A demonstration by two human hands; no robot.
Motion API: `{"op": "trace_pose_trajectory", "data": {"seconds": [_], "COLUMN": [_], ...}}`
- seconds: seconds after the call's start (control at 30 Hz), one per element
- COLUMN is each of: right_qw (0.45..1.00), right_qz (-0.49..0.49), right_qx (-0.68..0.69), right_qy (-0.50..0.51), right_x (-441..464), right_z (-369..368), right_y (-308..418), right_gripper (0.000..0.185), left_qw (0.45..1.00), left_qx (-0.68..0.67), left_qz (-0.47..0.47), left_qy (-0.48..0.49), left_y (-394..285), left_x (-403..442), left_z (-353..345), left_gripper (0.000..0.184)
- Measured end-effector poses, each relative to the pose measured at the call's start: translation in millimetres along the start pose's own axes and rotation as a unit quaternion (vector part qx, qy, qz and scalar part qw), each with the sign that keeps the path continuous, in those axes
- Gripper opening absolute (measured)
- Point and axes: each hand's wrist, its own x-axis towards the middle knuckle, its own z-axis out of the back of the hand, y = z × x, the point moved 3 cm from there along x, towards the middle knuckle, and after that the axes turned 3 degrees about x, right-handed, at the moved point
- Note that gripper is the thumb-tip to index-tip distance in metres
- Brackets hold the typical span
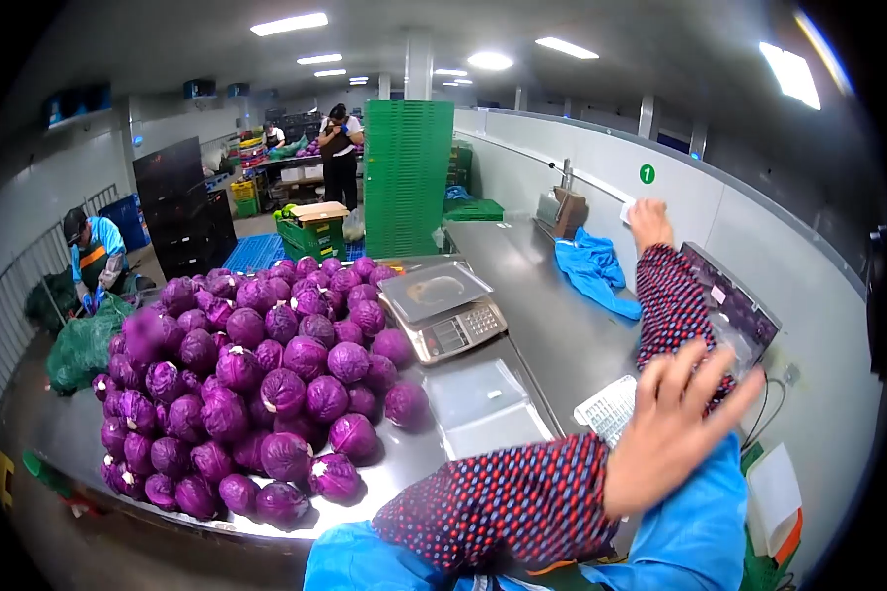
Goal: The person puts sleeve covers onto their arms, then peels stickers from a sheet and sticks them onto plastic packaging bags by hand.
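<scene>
My left hand (678,428) is in the near right, fingers spread, with nothing in it. Below and left of it lies a white keyboard (609,409), partly hidden by the hand. Further back, my right hand (650,225) is raised by the wall, its fingers bent against a small white thing (627,211) whose kind I cannot make out. A crumpled blue garment (593,271) lies on the counter below that hand. A dark screen-like panel (734,300) stands right of my right sleeve. Many purple cabbages (266,384) are heaped on the steel table to the left.
A digital scale (453,330) with a metal plate stands beside the cabbages. Clear plastic sheets (488,404) lie in front of it. Stacked green crates (409,182) rise behind. A co-worker (99,251) bends over a green net sack (87,350) at left; another person (340,153) stands further back.
</scene>
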Motion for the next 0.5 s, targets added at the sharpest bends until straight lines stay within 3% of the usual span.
{"op": "trace_pose_trajectory", "data": {"seconds": [0.07, 0.13, 0.2, 0.23, 0.27, 0.3, 0.33, 0.37, 0.4, 0.43, 0.47, 0.5], "right_qw": [0.999, 0.995, 0.975, 0.937, 0.893, 0.792, 0.668, 0.880, 0.845, 0.716, 0.429, 0.216], "right_qz": [0.011, 0.083, -0.105, -0.198, -0.332, -0.476, -0.576, -0.267, -0.212, -0.310, -0.444, -0.515], "right_qx": [0.004, 0.045, 0.158, 0.217, 0.220, 0.320, 0.455, 0.226, 0.338, 0.532, 0.759, 0.823], "right_qy": [0.036, -0.022, 0.118, 0.192, 0.211, 0.207, 0.125, 0.320, 0.355, 0.329, 0.206, 0.109], "right_x": [-2.6, 3.5, 33.9, 37.8, 40.8, 40.8, 39.1, 63.1, 64.0, 65.4, 66.7, 68.2], "right_z": [5.1, 35.0, 78.5, 94.8, 95.0, 86.3, -2.3, -24.3, 7.1, 3.8, -2.0, -7.0], "right_y": [50.3, 90.6, 73.0, 59.5, 43.3, 26.6, 18.5, 1.4, -12.9, -5.9, 1.4, 8.9], "right_gripper": [0.015, 0.015, 0.015, 0.017, 0.023, 0.027, 0.024, 0.024, 0.026, 0.019, 0.012, 0.007], "left_qw": [0.998, 0.996, 0.993, 0.982, 0.984, 0.985, 0.990, 0.984, 0.965, 0.909, 0.845, 0.872], "left_qx": [0.034, 0.081, 0.069, 0.131, 0.094, 0.087, 0.045, 0.004, -0.073, -0.189, -0.375, -0.342], "left_qz": [0.030, 0.023, -0.086, -0.122, -0.120, -0.061, 0.029, 0.120, 0.239, 0.369, 0.382, 0.336], "left_qy": [0.032, 0.016, -0.052, -0.069, -0.096, -0.137, -0.132, -0.131, -0.085, -0.043, -0.001, 0.094], "left_y": [24.2, 31.2, -12.5, -28.4, -14.6, 16.6, 38.8, 61.0, 72.2, 78.7, 85.2, 58.0], "left_x": [20.5, 21.8, -5.8, -31.9, -50.7, -61.8, -73.9, -87.1, -99.4, -109.0, -126.0, -148.2], "left_z": [-17.2, -24.8, -2.2, 8.7, 15.7, 7.8, -1.0, -10.0, -21.0, -43.7, -76.8, -82.7], "left_gripper": [0.052, 0.048, 0.039, 0.032, 0.035, 0.046, 0.058, 0.070, 0.082, 0.092, 0.093, 0.093]}}
